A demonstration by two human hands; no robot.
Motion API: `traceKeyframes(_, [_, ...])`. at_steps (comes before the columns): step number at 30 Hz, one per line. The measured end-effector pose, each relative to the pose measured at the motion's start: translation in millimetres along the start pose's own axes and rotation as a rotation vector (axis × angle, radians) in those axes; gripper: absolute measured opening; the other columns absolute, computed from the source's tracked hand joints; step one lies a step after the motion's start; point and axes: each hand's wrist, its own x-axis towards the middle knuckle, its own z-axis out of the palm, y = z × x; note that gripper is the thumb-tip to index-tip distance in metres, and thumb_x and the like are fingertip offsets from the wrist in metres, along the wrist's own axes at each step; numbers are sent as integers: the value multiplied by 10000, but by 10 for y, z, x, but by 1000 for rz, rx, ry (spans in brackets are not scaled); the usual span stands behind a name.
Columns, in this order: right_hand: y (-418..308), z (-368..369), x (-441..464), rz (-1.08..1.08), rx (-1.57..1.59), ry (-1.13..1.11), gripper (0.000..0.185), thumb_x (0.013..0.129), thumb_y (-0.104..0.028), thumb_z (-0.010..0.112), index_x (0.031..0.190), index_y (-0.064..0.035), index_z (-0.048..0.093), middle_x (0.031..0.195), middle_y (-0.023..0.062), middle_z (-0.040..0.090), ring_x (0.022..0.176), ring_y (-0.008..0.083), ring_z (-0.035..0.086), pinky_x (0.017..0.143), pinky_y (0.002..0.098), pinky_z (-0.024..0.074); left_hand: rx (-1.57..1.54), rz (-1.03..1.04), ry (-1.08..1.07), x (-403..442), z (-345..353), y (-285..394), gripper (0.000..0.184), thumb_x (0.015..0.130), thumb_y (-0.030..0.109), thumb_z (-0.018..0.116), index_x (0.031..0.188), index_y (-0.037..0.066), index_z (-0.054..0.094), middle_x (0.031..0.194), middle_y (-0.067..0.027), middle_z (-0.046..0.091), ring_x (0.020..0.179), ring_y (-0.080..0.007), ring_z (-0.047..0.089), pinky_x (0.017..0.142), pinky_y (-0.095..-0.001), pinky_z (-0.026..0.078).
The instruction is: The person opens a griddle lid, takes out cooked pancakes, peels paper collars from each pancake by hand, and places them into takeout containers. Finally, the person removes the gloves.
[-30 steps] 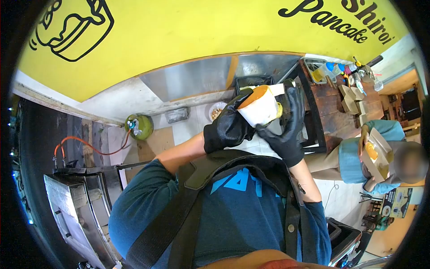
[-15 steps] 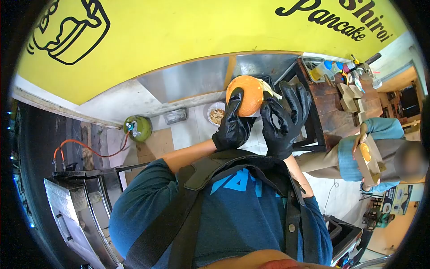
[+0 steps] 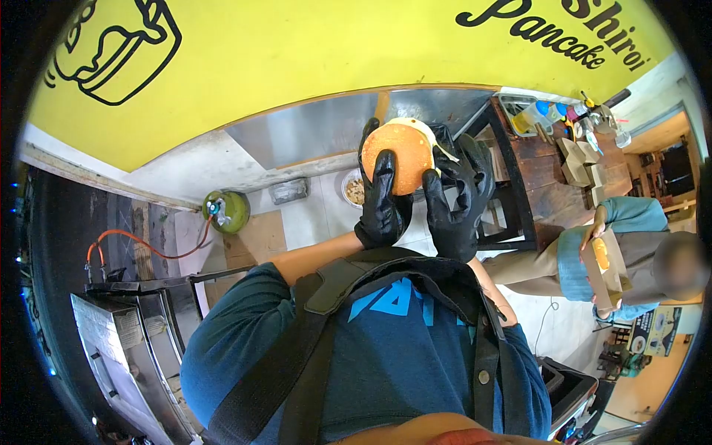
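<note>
A round golden-brown pancake [image 3: 400,152] is held up before my chest, its browned face towards me. A pale layer [image 3: 412,122] shows along its upper edge, and a thin pale strip sticks out on the right. My left hand [image 3: 387,204], in a black glove, is closed on the pancake, thumb on the near face and fingertips showing past the left edge. My right hand [image 3: 461,204], also black-gloved, grips its right edge, thumb at the lower right. Part of its fingers is hidden behind the pancake.
Behind my hands, a bowl of pieces [image 3: 354,191] sits low. A green gas cylinder [image 3: 226,212] with an orange hose stands left, near metal equipment [image 3: 122,356]. To the right are a wooden table [image 3: 545,170] with cardboard boxes and a person [image 3: 575,259] holding an open box [image 3: 604,274].
The pancake has shifted slightly left and tilted, showing more of its pale upper edge. My right hand has moved left and its raised fingers have come in against the pancake.
</note>
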Motion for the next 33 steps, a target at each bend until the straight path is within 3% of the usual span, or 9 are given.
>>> traceKeyframes(3, [92, 9, -59, -23, -10, -6, 276, 789, -139, 710, 1051, -90, 637, 1247, 173, 525, 1205, 390, 440, 1008, 512, 330, 196, 28, 33, -23, -59, -31, 665, 943, 418, 537, 1476, 240, 182, 1402, -129, 394, 1265, -289, 448, 1048, -469, 413])
traceKeyframes(7, [129, -11, 39, -264, 36, 137, 220, 803, -112, 680, 1019, -88, 646, 1250, 157, 532, 1222, 385, 432, 1019, 509, 325, 242, 56, 31, -54, -24, -12, 648, 946, 399, 538, 1471, 234, 195, 1402, -124, 397, 1264, -282, 451, 1049, -461, 413])
traceKeyframes(10, [157, -55, -194, 11, -233, -102, 253, 806, -127, 677, 1053, -90, 640, 1254, 164, 528, 1210, 379, 439, 1023, 506, 322, 229, 58, 21, -83, -5, 2, 636, 948, 385, 538, 1467, 230, 206, 1403, -119, 399, 1262, -277, 454, 1049, -455, 413])
traceKeyframes(14, [41, -23, -233, 339, 137, -19, 310, 792, -155, 700, 1087, -83, 638, 1262, 174, 518, 1161, 366, 466, 1021, 503, 325, 206, 61, 12, -108, 37, 18, 621, 950, 367, 538, 1463, 224, 219, 1403, -114, 402, 1261, -270, 458, 1050, -447, 412])
traceKeyframes(23, [-68, -89, -54, -62, -10, 104, 180, 779, -103, 709, 933, -94, 616, 1233, 123, 564, 1241, 372, 427, 1052, 509, 310, 173, 39, 19, -145, 125, 14, 586, 956, 325, 539, 1452, 210, 250, 1404, -101, 408, 1257, -254, 466, 1052, -429, 411])
traceKeyframes(28, [-3, -168, -7, -63, 27, 82, 170, 801, -104, 685, 959, -87, 622, 1221, 116, 579, 1249, 375, 423, 1062, 493, 300, 16, -59, 8, -114, -26, 38, 490, 964, 237, 547, 1413, 183, 358, 1402, -72, 424, 1260, -214, 473, 1061, -402, 398])
traceKeyframes(29, [-16, -210, 26, -40, 49, 27, 243, 841, -103, 659, 1073, -60, 597, 1183, 107, 582, 1148, 281, 481, 980, 405, 359, -60, -217, 32, -74, -43, 74, 490, 957, 263, 556, 1403, 171, 375, 1391, -73, 445, 1259, -222, 477, 1056, -406, 408])
traceKeyframes(32, [-98, -314, 25, 264, 261, -84, 209, 830, -114, 665, 1027, -53, 638, 1183, 138, 596, 1220, 350, 462, 1053, 469, 316, -121, -403, 75, -28, -68, 171, 516, 935, 325, 580, 1377, 118, 410, 1338, -89, 514, 1238, -229, 502, 1043, -404, 434])
traceKeyframes(33, [-222, -414, 112, 463, 438, -143, 231, 836, -119, 667, 1050, -37, 633, 1176, 131, 600, 1169, 308, 506, 1018, 436, 360, -157, -540, 15, 26, -108, 225, 510, 934, 325, 582, 1365, 101, 425, 1332, -96, 520, 1223, -235, 518, 1037, -401, 441])
